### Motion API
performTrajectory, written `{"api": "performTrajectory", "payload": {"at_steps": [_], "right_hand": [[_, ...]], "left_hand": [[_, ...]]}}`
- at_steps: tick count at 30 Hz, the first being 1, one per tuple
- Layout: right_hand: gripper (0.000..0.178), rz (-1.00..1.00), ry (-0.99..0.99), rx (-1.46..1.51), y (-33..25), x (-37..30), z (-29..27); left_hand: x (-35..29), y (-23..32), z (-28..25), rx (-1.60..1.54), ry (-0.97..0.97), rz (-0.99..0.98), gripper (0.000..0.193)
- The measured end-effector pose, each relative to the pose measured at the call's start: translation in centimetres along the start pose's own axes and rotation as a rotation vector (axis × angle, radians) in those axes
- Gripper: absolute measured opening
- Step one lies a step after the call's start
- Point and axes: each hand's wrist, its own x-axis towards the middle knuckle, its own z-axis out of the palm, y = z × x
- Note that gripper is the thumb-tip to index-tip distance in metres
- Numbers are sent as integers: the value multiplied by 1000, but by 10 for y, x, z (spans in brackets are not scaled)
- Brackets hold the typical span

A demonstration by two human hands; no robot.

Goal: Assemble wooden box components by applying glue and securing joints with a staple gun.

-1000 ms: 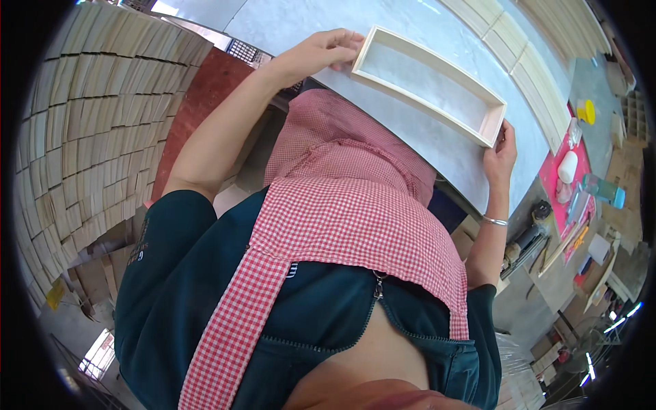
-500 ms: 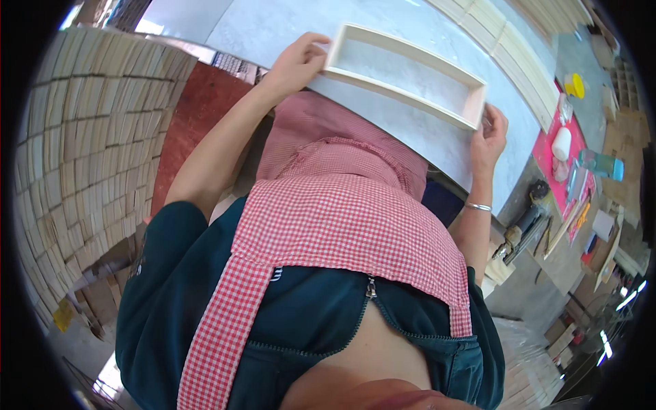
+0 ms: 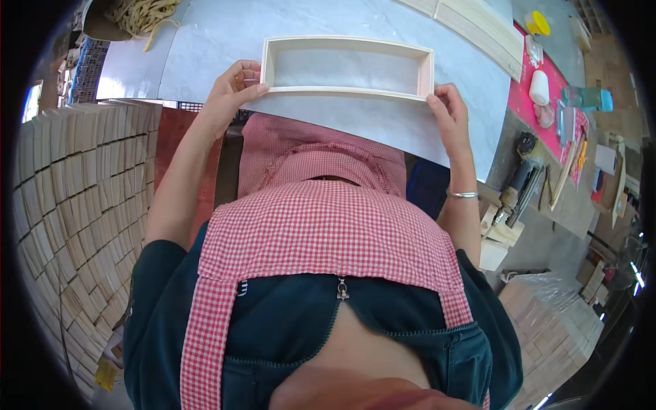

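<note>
A long, pale wooden rectangular frame (image 3: 348,91) rests on the grey marbled tabletop (image 3: 328,116), and the tabletop shows through its middle. My left hand (image 3: 236,90) grips its left end, the thumb on the near corner and the fingers curled round the outer side. At the opposite end, my right hand (image 3: 448,113) has its thumb and fingers closed on the near right corner. The frame's long sides run roughly left to right in front of me.
Long pale wooden strips (image 3: 478,34) lie at the far right of the table. A container of rubber bands (image 3: 145,15) stands far left. To the right are a nail gun (image 3: 516,184), a white bottle (image 3: 539,87) and a water bottle (image 3: 586,99). Stacked wood pieces (image 3: 82,178) fill the left.
The frame now lies nearly level across the view instead of slanting down to the right. Both hands stay at its ends, and my head view has turned and shifted.
</note>
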Motion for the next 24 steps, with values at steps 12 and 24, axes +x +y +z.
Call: {"api": "performTrajectory", "payload": {"at_steps": [12,24], "right_hand": [[33,60,211,-1,-42,0,-23],[53,-52,858,-1085,38,77,-179]], "left_hand": [[17,62,22,-103,99,15,40],[41,-2,17,-82,443,70,31]]}}
